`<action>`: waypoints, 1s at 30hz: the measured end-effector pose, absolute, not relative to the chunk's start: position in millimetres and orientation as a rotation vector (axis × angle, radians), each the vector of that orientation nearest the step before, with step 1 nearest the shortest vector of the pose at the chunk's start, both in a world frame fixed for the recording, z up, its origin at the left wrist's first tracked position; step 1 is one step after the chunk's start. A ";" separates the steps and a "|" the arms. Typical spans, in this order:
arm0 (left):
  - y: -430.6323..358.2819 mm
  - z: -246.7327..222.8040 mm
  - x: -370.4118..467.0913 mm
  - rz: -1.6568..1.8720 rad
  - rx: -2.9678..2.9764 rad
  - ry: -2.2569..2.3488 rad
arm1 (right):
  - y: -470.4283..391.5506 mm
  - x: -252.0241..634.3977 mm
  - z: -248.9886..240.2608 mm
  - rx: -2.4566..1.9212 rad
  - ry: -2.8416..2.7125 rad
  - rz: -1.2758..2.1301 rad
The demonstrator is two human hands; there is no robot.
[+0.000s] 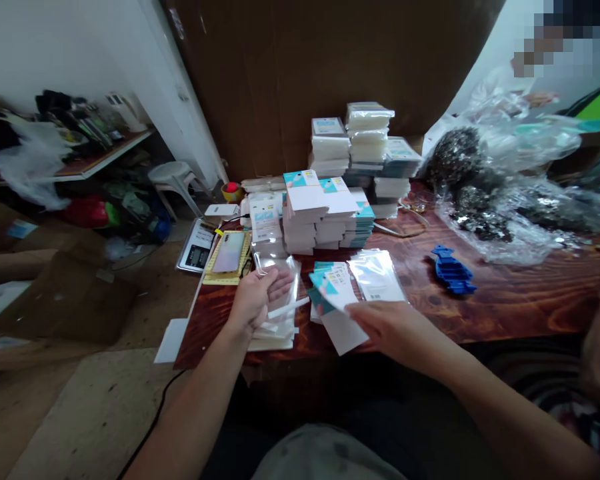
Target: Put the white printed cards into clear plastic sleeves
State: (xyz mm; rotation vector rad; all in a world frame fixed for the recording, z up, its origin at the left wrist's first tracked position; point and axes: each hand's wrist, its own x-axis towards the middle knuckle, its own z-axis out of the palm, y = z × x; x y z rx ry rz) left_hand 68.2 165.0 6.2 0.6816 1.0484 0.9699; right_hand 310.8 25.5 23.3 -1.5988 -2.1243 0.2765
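A: What are the hands doing?
B: The right hand (380, 327) pinches a white-and-teal card (347, 333) by its edge, over the near side of the table (510, 300). The left hand (257, 300) has its fingers partly spread over the clear sleeves (275, 340); I cannot tell whether it grips one
A: And just around them?
B: A small pile of cards (344, 275) lies behind the held card, with a pile of filled sleeves (377, 277) to its right
A: Farther out?
B: On the left, a phone (229, 252) lies on a yellow pad (213, 275). On the right sits a blue plastic piece (453, 272). Beyond the hands rise card stacks (305, 227), with taller stacks of packs (370, 137) behind
A: At the edges?
B: Clear bags with dark, shiny contents (485, 213) at far right, a white stool (173, 175) at far left
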 end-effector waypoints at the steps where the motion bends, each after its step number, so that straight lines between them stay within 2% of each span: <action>1: 162.7 5.6 69.5 1.002 0.643 1.030 | 22.3 311.7 26.1 -1.619 -1.897 0.259; 3: 157.7 4.3 71.8 1.085 0.563 1.002 | 14.5 308.2 28.8 -1.601 -1.385 0.374; 5: 152.9 2.9 74.3 1.149 0.492 0.983 | 6.9 299.5 25.9 -1.526 -0.998 0.704; 8: 147.1 1.3 78.2 1.189 0.425 0.973 | 2.4 284.6 13.0 -1.399 -0.816 1.231; 10: 144.1 0.7 80.4 1.190 0.423 0.958 | 5.5 278.6 3.9 -1.383 -0.810 1.368; 23: 122.6 2.0 94.6 1.180 0.506 0.923 | 41.7 250.4 14.8 -1.391 -0.852 1.125; 28: 113.3 13.9 92.8 1.134 0.526 0.806 | 60.0 241.3 2.8 -1.098 -0.911 1.413; 30: 107.8 18.5 88.6 1.089 0.546 0.803 | 65.2 242.4 -5.3 -1.110 -0.964 1.349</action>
